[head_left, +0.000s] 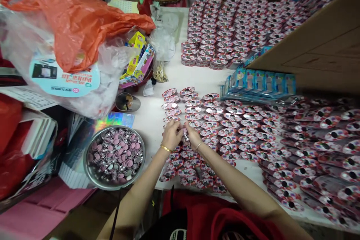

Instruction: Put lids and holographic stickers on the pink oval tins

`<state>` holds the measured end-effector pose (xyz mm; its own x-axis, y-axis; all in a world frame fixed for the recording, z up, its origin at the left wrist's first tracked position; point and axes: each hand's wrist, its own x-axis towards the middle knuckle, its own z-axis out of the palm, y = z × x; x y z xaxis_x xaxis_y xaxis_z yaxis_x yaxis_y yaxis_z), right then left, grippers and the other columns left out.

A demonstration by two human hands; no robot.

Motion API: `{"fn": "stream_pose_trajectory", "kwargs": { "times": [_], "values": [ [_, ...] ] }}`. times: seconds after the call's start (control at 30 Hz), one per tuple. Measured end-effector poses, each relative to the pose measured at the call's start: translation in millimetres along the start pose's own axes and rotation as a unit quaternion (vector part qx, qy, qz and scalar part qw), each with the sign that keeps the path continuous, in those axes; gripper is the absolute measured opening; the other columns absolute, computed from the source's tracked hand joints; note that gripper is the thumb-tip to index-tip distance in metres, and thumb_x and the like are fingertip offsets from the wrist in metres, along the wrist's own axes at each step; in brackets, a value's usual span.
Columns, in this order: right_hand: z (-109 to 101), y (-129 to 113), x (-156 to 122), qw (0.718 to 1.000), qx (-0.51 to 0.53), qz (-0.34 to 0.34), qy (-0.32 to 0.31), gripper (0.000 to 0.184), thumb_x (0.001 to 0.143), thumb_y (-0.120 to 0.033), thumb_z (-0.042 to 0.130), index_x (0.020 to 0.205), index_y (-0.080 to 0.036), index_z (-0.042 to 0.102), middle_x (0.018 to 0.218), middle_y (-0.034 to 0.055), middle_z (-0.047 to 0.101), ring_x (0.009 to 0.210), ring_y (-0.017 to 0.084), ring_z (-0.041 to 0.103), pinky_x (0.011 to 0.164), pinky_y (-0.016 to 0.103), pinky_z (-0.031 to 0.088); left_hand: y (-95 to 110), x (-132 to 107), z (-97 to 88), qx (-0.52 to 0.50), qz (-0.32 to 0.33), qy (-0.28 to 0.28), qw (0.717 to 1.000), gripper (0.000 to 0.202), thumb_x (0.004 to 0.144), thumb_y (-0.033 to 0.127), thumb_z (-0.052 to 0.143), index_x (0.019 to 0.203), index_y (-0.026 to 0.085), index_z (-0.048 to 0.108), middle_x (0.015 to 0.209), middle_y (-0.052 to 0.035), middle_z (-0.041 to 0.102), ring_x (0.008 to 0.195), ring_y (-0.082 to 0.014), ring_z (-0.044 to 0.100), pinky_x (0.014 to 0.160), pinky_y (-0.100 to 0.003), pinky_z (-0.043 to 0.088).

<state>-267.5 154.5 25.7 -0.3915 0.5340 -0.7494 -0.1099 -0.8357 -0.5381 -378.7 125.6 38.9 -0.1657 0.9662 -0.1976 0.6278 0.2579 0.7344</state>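
My left hand (171, 133) and my right hand (193, 135) meet over the white table (152, 116), fingers pinched together on a small shiny packet (184, 134) between them. Both wrists wear thin bracelets. Under and around the hands lie rows of small round pink-and-silver packets (208, 120), laid out flat. Just left of my left arm, a metal bowl (114, 157) holds many small pink and silver round pieces.
Stacks of the same packets (225, 26) fill the far table, and carded ones (309, 142) spread at the right. Blue packs (261, 82) stand by a cardboard panel (323, 45). Orange and clear plastic bags (70, 33) pile at the left, above books and a small metal cup (127, 102).
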Motion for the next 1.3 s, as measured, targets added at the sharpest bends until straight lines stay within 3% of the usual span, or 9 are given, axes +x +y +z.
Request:
{"fn": "stream_pose_trajectory", "kwargs": {
  "times": [0.07, 0.2, 0.37, 0.57, 0.77, 0.87, 0.97, 1.07, 1.3],
  "values": [
    [-0.7, 4.9, 1.0, 0.999, 0.04, 0.004, -0.017, 0.052, 0.075, -0.07, 0.054, 0.075, -0.018, 0.055, 0.049, -0.0059, 0.047, 0.035, 0.006, 0.037, 0.032, 0.017, 0.02, -5.5, -1.5, -2.2, -0.022, -0.01, 0.028, 0.999, 0.003, 0.079, 0.018, 0.052, 0.078, 0.02, 0.053, 0.082, -0.0026, 0.057, 0.081, -0.0164, 0.054, 0.077, -0.028, 0.043],
    [-3.1, 4.5, 3.5, 0.997, 0.06, -0.013, -0.036, 0.048, 0.077, -0.06, 0.056, 0.097, -0.017, 0.061, 0.056, -0.0054, 0.052, 0.036, 0.005, 0.037, 0.032, 0.017, 0.017, -24.9, 15.2, -11.7, -0.013, -0.13, 0.116, 0.985, 0.008, 0.08, 0.021, 0.051, 0.088, 0.021, 0.052, 0.078, -0.0006, 0.058, 0.071, -0.0143, 0.054, 0.07, -0.025, 0.042],
    [-5.0, 1.2, 3.4, 0.999, 0.018, -0.034, -0.038, 0.053, 0.077, -0.06, 0.055, 0.106, -0.017, 0.062, 0.06, -0.0046, 0.054, 0.036, 0.005, 0.038, 0.033, 0.018, 0.019, -37.0, 48.2, -17.0, 0.163, -0.232, 0.02, 0.959, 0.008, 0.079, 0.028, 0.057, 0.081, 0.021, 0.056, 0.085, -0.0071, 0.066, 0.083, -0.0217, 0.061, 0.074, -0.031, 0.043],
    [-10.2, 10.4, 10.8, 0.996, -0.027, -0.064, -0.049, 0.05, 0.078, -0.057, 0.055, 0.111, -0.019, 0.062, 0.059, -0.0051, 0.055, 0.038, 0.007, 0.041, 0.036, 0.02, 0.025, -47.4, 68.5, -23.6, 0.255, -0.309, -0.073, 0.913, 0.036, 0.069, 0.053, 0.068, 0.084, 0.02, 0.062, 0.097, -0.0156, 0.069, 0.093, -0.0303, 0.065, 0.073, -0.036, 0.045],
    [-4.5, 12.6, 9.7, 0.994, -0.02, -0.096, -0.055, 0.059, 0.08, -0.05, 0.055, 0.132, -0.022, 0.045, 0.055, -0.0088, 0.052, 0.039, 0.008, 0.04, 0.04, 0.02, 0.031, -51.0, 63.3, -27.1, 0.249, -0.319, -0.046, 0.913, 0.047, 0.069, 0.057, 0.067, 0.094, 0.018, 0.059, 0.102, -0.0174, 0.067, 0.096, -0.0314, 0.064, 0.074, -0.037, 0.046],
    [-4.6, 11.0, 4.9, 0.994, -0.007, -0.102, -0.04, 0.064, 0.082, -0.05, 0.053, 0.138, -0.023, 0.038, 0.054, -0.0097, 0.052, 0.037, 0.007, 0.039, 0.038, 0.019, 0.029, -39.7, 45.4, -21.7, 0.178, -0.262, 0.015, 0.948, 0.039, 0.075, 0.045, 0.065, 0.102, 0.018, 0.056, 0.094, -0.0119, 0.067, 0.088, -0.0252, 0.063, 0.075, -0.034, 0.046],
    [-7.6, 11.4, 1.7, 0.994, -0.014, -0.102, -0.035, 0.064, 0.082, -0.052, 0.054, 0.137, -0.023, 0.039, 0.053, -0.0094, 0.051, 0.038, 0.007, 0.04, 0.038, 0.018, 0.028, -24.9, 17.5, -10.6, -0.007, -0.144, -0.002, 0.989, 0.023, 0.076, 0.031, 0.062, 0.095, 0.019, 0.06, 0.084, -0.0035, 0.064, 0.079, -0.0168, 0.059, 0.075, -0.028, 0.046],
    [-7.3, 14.9, 0.4, 0.994, -0.036, -0.1, -0.017, 0.059, 0.08, -0.051, 0.058, 0.131, -0.023, 0.045, 0.056, -0.0085, 0.051, 0.042, 0.008, 0.043, 0.04, 0.019, 0.032, -12.8, -9.1, -0.9, -0.163, -0.103, -0.033, 0.981, 0.012, 0.068, 0.02, 0.06, 0.08, 0.018, 0.063, 0.079, -0.0009, 0.062, 0.074, -0.014, 0.057, 0.073, -0.027, 0.047],
    [1.4, 32.3, -0.8, 0.993, -0.068, -0.093, -0.009, 0.051, 0.08, -0.054, 0.058, 0.12, -0.025, 0.048, 0.056, -0.0094, 0.05, 0.039, 0.008, 0.041, 0.038, 0.019, 0.033, -9.4, -28.8, 0.3, -0.314, -0.184, -0.005, 0.931, 0.012, 0.066, 0.025, 0.062, 0.074, 0.017, 0.059, 0.071, 0.0016, 0.059, 0.065, -0.0111, 0.055, 0.063, -0.025, 0.048]
  ]
}}
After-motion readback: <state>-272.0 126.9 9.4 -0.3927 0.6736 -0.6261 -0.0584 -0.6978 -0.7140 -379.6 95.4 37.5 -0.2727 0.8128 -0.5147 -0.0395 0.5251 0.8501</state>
